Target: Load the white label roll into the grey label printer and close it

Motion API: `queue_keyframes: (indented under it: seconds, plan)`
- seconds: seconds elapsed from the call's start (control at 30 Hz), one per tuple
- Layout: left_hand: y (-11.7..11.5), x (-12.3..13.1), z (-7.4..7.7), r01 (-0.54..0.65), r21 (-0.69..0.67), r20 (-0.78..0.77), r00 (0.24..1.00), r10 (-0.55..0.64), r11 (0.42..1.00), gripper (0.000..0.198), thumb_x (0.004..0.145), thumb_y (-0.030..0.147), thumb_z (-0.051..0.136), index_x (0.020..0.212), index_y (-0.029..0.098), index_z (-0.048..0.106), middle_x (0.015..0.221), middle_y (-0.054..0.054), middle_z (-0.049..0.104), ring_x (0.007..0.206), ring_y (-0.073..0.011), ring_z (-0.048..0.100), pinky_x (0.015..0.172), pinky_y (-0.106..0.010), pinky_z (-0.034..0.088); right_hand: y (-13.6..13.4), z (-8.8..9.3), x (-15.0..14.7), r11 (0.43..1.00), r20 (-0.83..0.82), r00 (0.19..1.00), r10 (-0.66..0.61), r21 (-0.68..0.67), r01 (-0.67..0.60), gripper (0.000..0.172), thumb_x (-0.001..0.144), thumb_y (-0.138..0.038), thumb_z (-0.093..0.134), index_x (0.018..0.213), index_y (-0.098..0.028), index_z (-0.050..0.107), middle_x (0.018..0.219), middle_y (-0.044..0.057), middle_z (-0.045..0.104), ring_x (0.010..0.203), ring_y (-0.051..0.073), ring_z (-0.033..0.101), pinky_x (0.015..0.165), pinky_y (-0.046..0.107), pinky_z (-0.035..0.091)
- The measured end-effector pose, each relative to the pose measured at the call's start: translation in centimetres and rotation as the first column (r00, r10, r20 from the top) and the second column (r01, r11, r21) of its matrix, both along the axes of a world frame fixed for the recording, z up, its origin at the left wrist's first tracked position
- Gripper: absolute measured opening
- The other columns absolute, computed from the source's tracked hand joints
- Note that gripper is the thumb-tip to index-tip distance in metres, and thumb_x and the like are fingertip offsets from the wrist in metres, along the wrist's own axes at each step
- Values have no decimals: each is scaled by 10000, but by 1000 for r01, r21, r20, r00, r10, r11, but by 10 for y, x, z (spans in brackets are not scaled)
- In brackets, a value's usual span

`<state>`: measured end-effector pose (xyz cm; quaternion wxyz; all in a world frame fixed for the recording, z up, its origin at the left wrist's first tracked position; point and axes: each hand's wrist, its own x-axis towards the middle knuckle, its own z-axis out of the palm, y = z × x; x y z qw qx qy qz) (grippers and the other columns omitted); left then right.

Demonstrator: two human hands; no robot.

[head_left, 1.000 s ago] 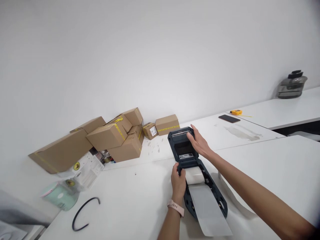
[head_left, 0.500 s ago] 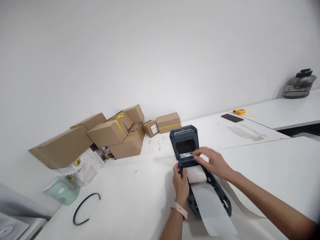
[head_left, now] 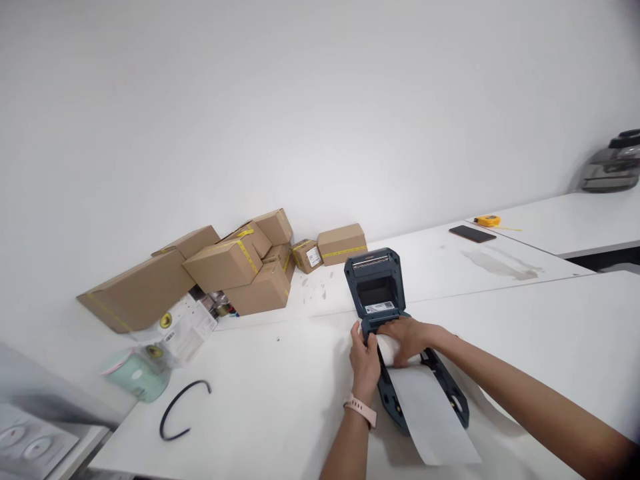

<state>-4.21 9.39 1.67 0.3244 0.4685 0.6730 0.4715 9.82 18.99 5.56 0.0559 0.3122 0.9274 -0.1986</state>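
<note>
Your left hand grips the left edge of the open dark-blue plastic label printer to steady it. Your right hand closes over the white paper roll inside its bay, while the paper strip runs out toward you.

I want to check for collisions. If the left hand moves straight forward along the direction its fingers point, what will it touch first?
Probably the open lid of the label printer: the left hand points away from the person along the printer's left edge, and the raised lid stands just beyond. Depth is uncertain.
</note>
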Motion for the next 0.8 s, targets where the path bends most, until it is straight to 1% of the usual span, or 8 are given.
queue_keyframes:
  seconds: [0.13,0.27,0.37,0.47,0.57,0.63,0.7,0.8]
  plan:
    - [-1,-2,-1,13,4,51,999,-13,1000,576,931,366,459,1456,172,323,1405,-125,564,1299,-206,522,1068,-302,375,5,9,5,992,-20,1000,18,-124,-21,884,457,-474,821,1280,-231,608,1264,107,650,1168,396,587,947,450,469]
    - [0,-3,-10,-5,28,141,990,1,1000,649,904,410,520,1466,169,303,1372,-134,593,1276,-211,549,1061,-303,388,10,16,14,966,-100,995,-13,-260,-14,864,390,-443,854,1197,-212,652,1168,87,680,1065,371,633,886,432,507]
    - [1,-4,-17,-18,46,194,981,8,999,695,898,430,531,1484,163,270,1380,-135,587,1288,-207,542,1070,-298,384,11,20,20,953,-170,985,-8,-301,-44,742,409,-412,852,1111,-238,686,1077,46,697,1008,344,653,844,406,526]
    - [0,-4,-20,-20,56,198,980,8,998,714,904,446,521,1501,169,244,1406,-132,565,1308,-203,523,1075,-299,382,10,29,26,943,-181,984,7,-326,-66,746,418,-394,854,1124,-242,667,1116,41,678,1035,333,636,862,394,517]
    - [-1,-4,-19,-27,46,165,986,19,999,720,905,478,512,1507,188,244,1424,-134,549,1322,-221,509,1086,-329,376,5,43,37,911,-287,958,9,-393,-126,710,451,-379,850,1116,-229,651,1117,41,673,1028,315,634,863,382,515]
    - [-1,-4,-18,-20,55,150,989,11,998,729,905,501,504,1507,186,242,1429,-140,542,1327,-230,505,1093,-342,370,0,52,50,853,-414,910,-16,-481,-204,694,497,-403,836,1135,-218,634,1120,48,674,1036,302,634,867,368,514]
    - [-1,-4,-17,0,78,151,988,-12,997,737,906,513,496,1506,173,237,1441,-146,528,1333,-230,498,1095,-342,369,-6,56,71,798,-549,831,-91,-539,-269,770,509,-471,826,1198,-207,606,1152,71,664,1063,307,626,888,373,504]
    - [-1,-3,-14,1,54,148,989,-9,999,719,904,508,505,1496,174,270,1459,-150,507,1349,-235,479,1095,-343,367,-16,53,111,811,-699,671,-249,-529,-250,961,464,-638,798,1287,-201,566,1185,124,651,1094,350,614,916,413,484]
